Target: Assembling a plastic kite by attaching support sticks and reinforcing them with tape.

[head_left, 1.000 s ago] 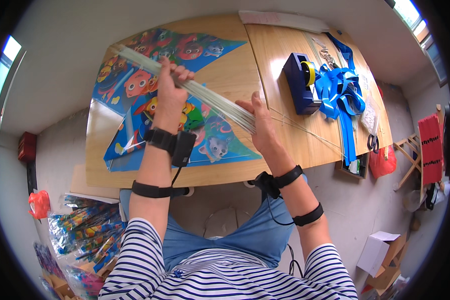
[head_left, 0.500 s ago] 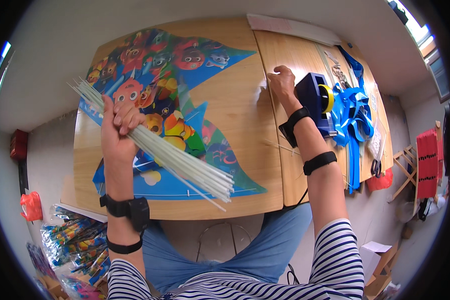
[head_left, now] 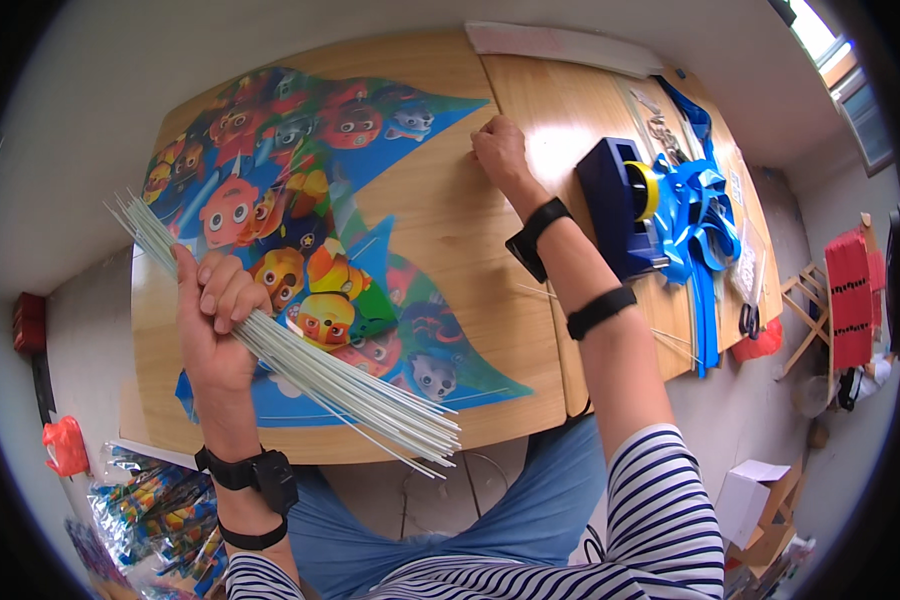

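My left hand [head_left: 220, 315] is wrapped round a thick bundle of thin pale rods [head_left: 360, 398], held aslant over the near left of the table. Their far ends fan out past my thumb, and the near ends hang over the table's front edge. Beneath lie colourful printed cartoon sheets [head_left: 315, 195] with blue pointed corners, spread over the left half. Above the bare wood right of the sheets, my right hand [head_left: 503, 150] is closed with its fingers curled under. Whatever it may hold is hidden. To its right stands a dark blue tape dispenser [head_left: 610, 205] with a yellow-rimmed roll.
Blue ribbon [head_left: 700, 220] lies heaped right of the dispenser, near scissors [head_left: 749, 320]. A few loose rods [head_left: 675, 345] lie near my right forearm. A long white strip [head_left: 570, 48] runs along the table's far edge. Packed printed goods [head_left: 160, 500] are piled on the lower left.
My right hand has moved left, away from the dispenser, and its fingers are curled tighter. My left hand and the rod bundle have shifted slightly left and nearer. The whole view has shifted a little.
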A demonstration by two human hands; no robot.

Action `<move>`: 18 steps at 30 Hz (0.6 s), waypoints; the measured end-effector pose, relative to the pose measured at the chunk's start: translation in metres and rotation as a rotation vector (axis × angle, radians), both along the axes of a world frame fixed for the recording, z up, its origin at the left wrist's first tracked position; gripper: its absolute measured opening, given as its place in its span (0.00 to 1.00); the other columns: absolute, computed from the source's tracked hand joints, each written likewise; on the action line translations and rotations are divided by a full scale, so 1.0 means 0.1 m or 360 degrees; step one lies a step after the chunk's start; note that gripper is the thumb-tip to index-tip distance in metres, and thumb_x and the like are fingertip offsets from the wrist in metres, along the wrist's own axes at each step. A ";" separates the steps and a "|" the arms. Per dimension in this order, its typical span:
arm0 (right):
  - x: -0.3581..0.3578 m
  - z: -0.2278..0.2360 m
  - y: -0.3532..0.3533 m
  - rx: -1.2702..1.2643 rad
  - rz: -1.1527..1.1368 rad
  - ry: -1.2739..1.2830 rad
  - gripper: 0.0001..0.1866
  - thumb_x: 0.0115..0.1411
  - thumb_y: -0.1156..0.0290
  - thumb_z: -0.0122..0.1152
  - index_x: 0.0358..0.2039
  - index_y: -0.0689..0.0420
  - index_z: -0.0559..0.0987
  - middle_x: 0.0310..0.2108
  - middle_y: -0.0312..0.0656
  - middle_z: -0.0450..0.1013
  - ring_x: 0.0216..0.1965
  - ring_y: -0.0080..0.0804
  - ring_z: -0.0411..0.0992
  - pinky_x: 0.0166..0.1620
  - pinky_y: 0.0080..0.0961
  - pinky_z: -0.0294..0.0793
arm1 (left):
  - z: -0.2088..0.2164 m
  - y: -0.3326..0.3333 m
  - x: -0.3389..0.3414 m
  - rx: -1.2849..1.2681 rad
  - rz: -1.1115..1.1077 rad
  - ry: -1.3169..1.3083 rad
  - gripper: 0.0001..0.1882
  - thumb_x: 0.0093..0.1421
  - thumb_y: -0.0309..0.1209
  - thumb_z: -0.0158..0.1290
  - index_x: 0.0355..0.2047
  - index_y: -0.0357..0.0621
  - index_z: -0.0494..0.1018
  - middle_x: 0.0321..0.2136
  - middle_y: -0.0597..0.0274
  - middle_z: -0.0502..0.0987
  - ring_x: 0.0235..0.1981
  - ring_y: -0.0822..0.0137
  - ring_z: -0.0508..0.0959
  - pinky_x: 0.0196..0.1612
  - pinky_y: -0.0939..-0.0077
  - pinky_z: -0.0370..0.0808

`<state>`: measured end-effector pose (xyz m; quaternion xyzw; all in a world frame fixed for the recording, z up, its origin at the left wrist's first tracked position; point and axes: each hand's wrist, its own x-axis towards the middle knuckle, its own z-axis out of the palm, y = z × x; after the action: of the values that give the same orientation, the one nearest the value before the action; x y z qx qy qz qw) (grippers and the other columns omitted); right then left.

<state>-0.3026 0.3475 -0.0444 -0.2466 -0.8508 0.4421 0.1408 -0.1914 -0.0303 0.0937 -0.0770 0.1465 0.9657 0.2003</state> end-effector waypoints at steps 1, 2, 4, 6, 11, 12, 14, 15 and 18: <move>0.13 0.10 0.06 -0.0499 0.0050 0.0196 0.04 0.57 0.81 0.53 0.33 0.65 0.74 0.33 0.52 0.76 0.40 0.44 0.78 0.40 0.36 0.79 | 0.01 0.02 0.02 0.0020 -0.0014 -0.0001 0.21 0.72 0.45 0.47 0.25 0.48 0.62 0.13 0.71 0.58 0.10 0.76 0.54 0.20 0.79 0.57; 0.33 0.22 0.16 -0.1027 0.0051 0.0318 0.05 0.56 0.83 0.52 0.34 0.66 0.74 0.33 0.53 0.75 0.38 0.44 0.77 0.40 0.35 0.79 | 0.02 0.03 0.06 0.0039 -0.0023 -0.0001 0.21 0.72 0.45 0.48 0.25 0.48 0.62 0.13 0.71 0.57 0.11 0.76 0.54 0.20 0.79 0.57; 0.70 0.52 0.41 -0.1859 0.0196 0.0628 0.15 0.52 0.90 0.49 0.42 0.69 0.69 0.32 0.54 0.72 0.34 0.45 0.76 0.37 0.41 0.82 | 0.05 0.08 0.13 0.0076 -0.0056 -0.0015 0.21 0.72 0.45 0.48 0.25 0.47 0.62 0.13 0.71 0.57 0.11 0.76 0.54 0.20 0.79 0.57; 1.14 0.88 0.76 -0.1745 0.0226 0.0577 0.11 0.55 0.86 0.51 0.39 0.66 0.75 0.33 0.49 0.74 0.35 0.39 0.75 0.40 0.35 0.80 | 0.08 0.14 0.22 0.0107 -0.0093 -0.0044 0.21 0.71 0.45 0.49 0.25 0.47 0.62 0.13 0.71 0.57 0.11 0.76 0.54 0.20 0.79 0.57; 1.95 1.46 1.40 -0.0888 -0.0191 0.0484 0.13 0.60 0.61 0.64 0.31 0.60 0.79 0.25 0.37 0.74 0.25 0.26 0.71 0.31 0.23 0.72 | 0.16 0.28 0.44 0.0130 -0.0198 -0.0043 0.21 0.71 0.44 0.49 0.24 0.47 0.61 0.13 0.71 0.56 0.11 0.76 0.53 0.20 0.79 0.57; 2.02 1.49 1.45 -0.0424 -0.0325 0.0304 0.17 0.57 0.56 0.68 0.28 0.60 0.80 0.22 0.35 0.74 0.22 0.24 0.70 0.28 0.22 0.70 | 0.18 0.30 0.47 0.0135 -0.0217 -0.0042 0.21 0.71 0.44 0.49 0.24 0.46 0.61 0.13 0.71 0.56 0.11 0.76 0.53 0.20 0.79 0.57; 2.06 1.39 1.43 0.0583 -0.0376 -0.0250 0.37 0.44 0.35 0.73 0.29 0.64 0.82 0.22 0.43 0.77 0.26 0.32 0.76 0.33 0.29 0.75 | 0.19 0.33 0.52 0.0085 -0.0263 0.0017 0.22 0.71 0.46 0.50 0.24 0.47 0.63 0.13 0.72 0.56 0.11 0.77 0.54 0.21 0.79 0.57; 2.04 1.32 1.39 0.0738 -0.0334 -0.0355 0.40 0.42 0.33 0.73 0.31 0.66 0.82 0.26 0.47 0.78 0.30 0.36 0.78 0.36 0.31 0.76 | 0.19 0.34 0.54 0.0077 -0.0280 0.0020 0.22 0.70 0.47 0.50 0.23 0.47 0.63 0.13 0.72 0.57 0.11 0.77 0.54 0.21 0.79 0.58; 1.91 1.10 1.27 0.1061 -0.0304 -0.0554 0.45 0.39 0.33 0.73 0.38 0.69 0.83 0.40 0.56 0.80 0.43 0.47 0.79 0.48 0.38 0.77 | 0.17 0.32 0.59 0.0046 -0.0297 0.0038 0.23 0.70 0.48 0.50 0.24 0.47 0.63 0.13 0.72 0.57 0.11 0.77 0.54 0.21 0.79 0.58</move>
<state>-0.1113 0.4741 0.0657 -0.3367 -0.9322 0.0777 0.1074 -0.1324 0.0013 0.1111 -0.0486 0.1414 0.9456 0.2888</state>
